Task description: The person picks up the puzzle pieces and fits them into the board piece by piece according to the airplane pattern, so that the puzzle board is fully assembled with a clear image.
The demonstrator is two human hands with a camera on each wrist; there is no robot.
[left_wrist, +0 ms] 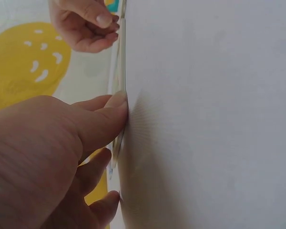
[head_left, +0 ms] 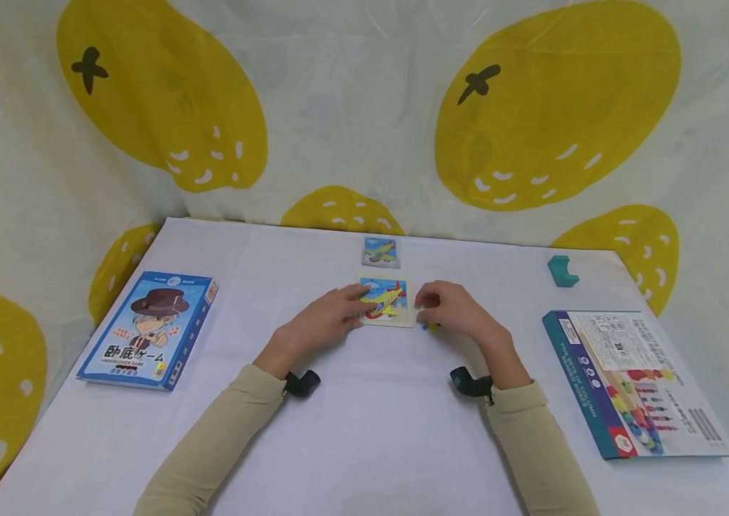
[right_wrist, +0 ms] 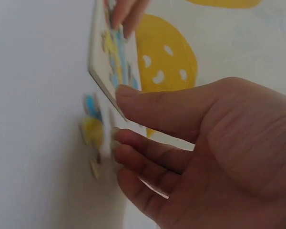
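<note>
A small jigsaw puzzle [head_left: 393, 292] with a yellow and red airplane on blue lies in a pale, flat frame at mid-table. My left hand [head_left: 327, 315] holds the puzzle at its left side, thumb at the near edge and fingers reaching over the picture. Right beside the opposite edge is my right hand [head_left: 451, 307], its fingers loosely bent with a gap between thumb and fingertips and nothing held there. Under those fingers lie several small loose puzzle pieces [right_wrist: 92, 131], blue and yellow, blurred in the right wrist view.
Behind the puzzle lies a small airplane picture card [head_left: 380, 252]. A blue game box [head_left: 151, 330] sits at the left. On the right are a larger boxed set [head_left: 638, 383] and a teal notched block [head_left: 561, 271]. A patterned curtain [head_left: 351, 107] hangs behind the white table [head_left: 377, 430].
</note>
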